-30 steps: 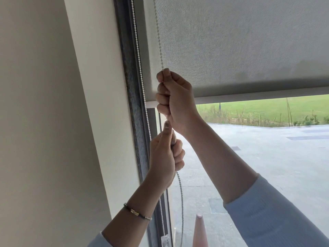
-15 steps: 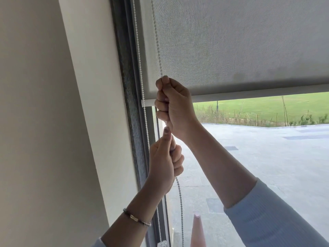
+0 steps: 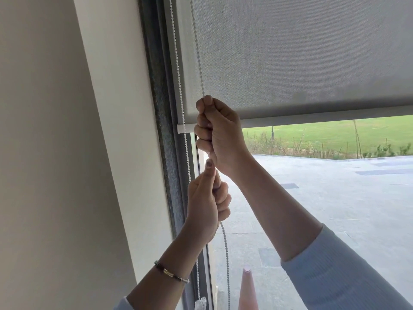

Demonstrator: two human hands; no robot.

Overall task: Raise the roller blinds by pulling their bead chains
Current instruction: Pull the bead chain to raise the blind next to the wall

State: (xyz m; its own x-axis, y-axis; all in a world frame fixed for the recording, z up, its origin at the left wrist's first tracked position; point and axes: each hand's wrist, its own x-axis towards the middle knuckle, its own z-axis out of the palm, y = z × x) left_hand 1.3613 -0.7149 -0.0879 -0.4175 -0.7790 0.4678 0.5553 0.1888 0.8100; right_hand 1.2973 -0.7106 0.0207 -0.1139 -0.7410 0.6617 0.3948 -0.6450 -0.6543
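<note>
A grey roller blind [image 3: 301, 54] covers the upper part of the window, and its bottom bar [image 3: 324, 119] hangs level with my upper fist. A white bead chain [image 3: 197, 52] runs down in two strands at the blind's left edge. My right hand [image 3: 220, 135] is fisted on the right strand, just below where that strand enters the fist. My left hand [image 3: 206, 204] grips the same strand directly underneath, thumb up and touching the right hand. Below the left hand the chain hangs loose. The left strand [image 3: 181, 86] runs free past both hands.
A dark window frame [image 3: 163, 130] and a cream wall [image 3: 55, 153] stand to the left. Through the glass I see paving, a lawn and a pink cone [image 3: 248, 289] at the bottom. A small white chain fitting [image 3: 201, 304] sits near the frame's foot.
Both hands have travelled slightly downward along the chain, still stacked together. The blind's bottom bar sits a little higher relative to my right fist than before.
</note>
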